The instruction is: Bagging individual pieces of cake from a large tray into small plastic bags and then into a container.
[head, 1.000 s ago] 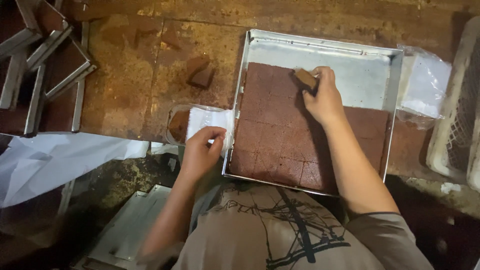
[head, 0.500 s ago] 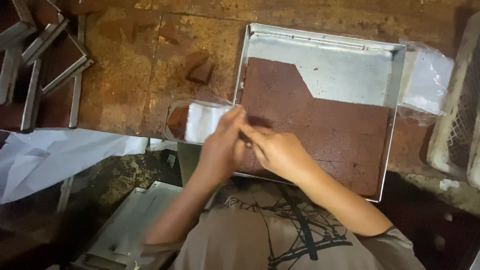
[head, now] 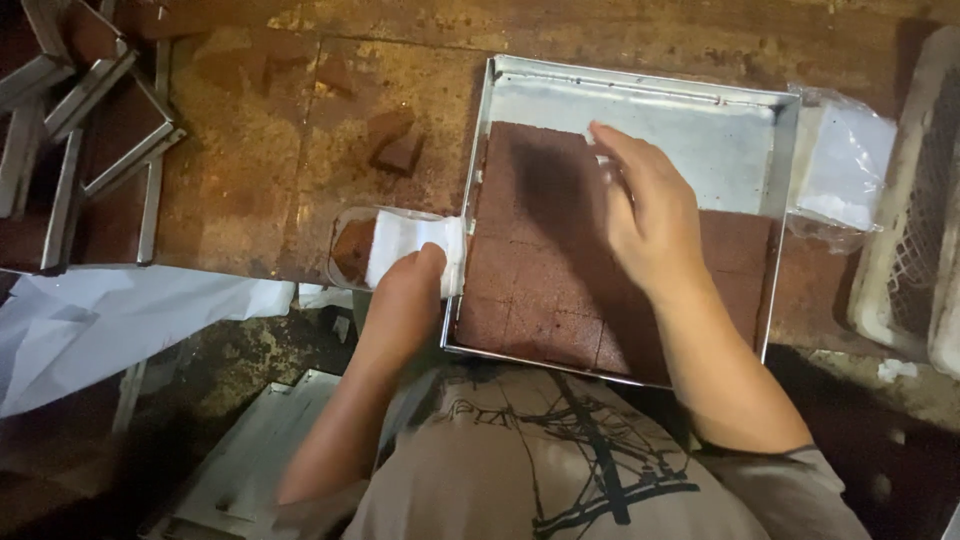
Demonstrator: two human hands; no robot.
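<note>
clear pack (head: 385,248) with white label, left of tray | clear bags (head: 840,165) stacked right of tray

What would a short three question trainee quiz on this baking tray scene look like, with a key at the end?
1. True or false: the metal tray is completely full of brown cake.
2. Which hand rests on the clear bag beside the tray: A left hand, B right hand?
3. Fill in: the cake slab is scored into ____ pieces.

Key: 1 false, the far right part is bare metal. 2 A. 3 square.
</note>
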